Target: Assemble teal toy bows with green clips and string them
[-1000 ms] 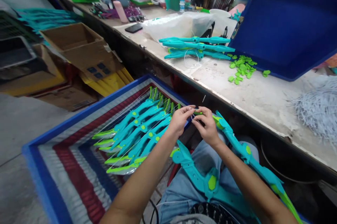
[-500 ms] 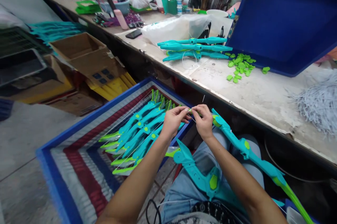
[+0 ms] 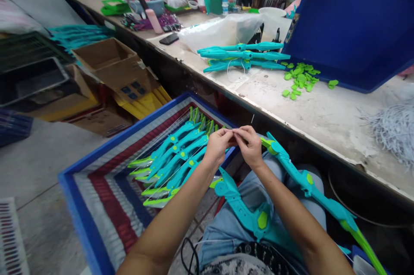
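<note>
My left hand (image 3: 217,145) and my right hand (image 3: 249,145) meet fingertip to fingertip above my lap, both pinched closed. Between them is the green end of a turquoise toy bow (image 3: 287,165), mostly hidden by the fingers, with thin white bowstring at it. That bow slants from behind my right hand down over my right knee. A second turquoise bow (image 3: 237,204) with a green hexagonal cap rests across my lap, under my forearms. To the left, several finished-looking bows (image 3: 174,150) with strings lie side by side in a blue-rimmed crate (image 3: 74,219).
On the worktable (image 3: 326,124) are stacked turquoise bow parts (image 3: 246,55), loose green caps (image 3: 300,77), a tilted blue bin (image 3: 349,29) and a bundle of white strings (image 3: 394,130). Cardboard boxes (image 3: 110,66) stand left. The table's edge runs just beyond my hands.
My fingertips have drawn closer together, covering the green bow end and string that showed between them. The whole view has shifted slightly; the bows stay in place.
</note>
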`<state>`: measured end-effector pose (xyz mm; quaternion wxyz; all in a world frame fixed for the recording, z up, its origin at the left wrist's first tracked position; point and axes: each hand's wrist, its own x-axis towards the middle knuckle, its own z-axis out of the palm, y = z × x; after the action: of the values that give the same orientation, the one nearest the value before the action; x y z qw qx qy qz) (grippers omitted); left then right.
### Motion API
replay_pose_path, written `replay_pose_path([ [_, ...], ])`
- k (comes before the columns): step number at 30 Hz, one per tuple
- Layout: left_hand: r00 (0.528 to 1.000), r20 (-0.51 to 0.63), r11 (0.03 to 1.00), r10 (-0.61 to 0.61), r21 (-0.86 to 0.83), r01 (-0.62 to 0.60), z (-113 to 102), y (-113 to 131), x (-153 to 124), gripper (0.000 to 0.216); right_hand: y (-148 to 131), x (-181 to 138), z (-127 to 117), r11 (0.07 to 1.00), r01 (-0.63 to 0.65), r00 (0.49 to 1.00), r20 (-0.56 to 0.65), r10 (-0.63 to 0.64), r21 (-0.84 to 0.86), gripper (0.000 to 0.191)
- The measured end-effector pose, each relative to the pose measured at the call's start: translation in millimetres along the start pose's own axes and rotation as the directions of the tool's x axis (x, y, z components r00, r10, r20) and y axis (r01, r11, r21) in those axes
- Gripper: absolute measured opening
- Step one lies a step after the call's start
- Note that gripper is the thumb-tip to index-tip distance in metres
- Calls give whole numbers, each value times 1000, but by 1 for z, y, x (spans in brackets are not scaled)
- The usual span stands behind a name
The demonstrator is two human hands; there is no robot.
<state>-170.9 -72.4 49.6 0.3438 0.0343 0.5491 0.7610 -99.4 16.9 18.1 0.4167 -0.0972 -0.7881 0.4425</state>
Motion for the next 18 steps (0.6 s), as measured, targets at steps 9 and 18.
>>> replay_pose_path([
  [9,987,159,993,-19,118,0,-6,2,1,20,8,4,-15,957,206,976,112,-187,-205,18],
  [18,965,178,861,193,441,-254,-12,-14,10,18,14,-11,-20,954,136,990,74,-121,-266,17],
])
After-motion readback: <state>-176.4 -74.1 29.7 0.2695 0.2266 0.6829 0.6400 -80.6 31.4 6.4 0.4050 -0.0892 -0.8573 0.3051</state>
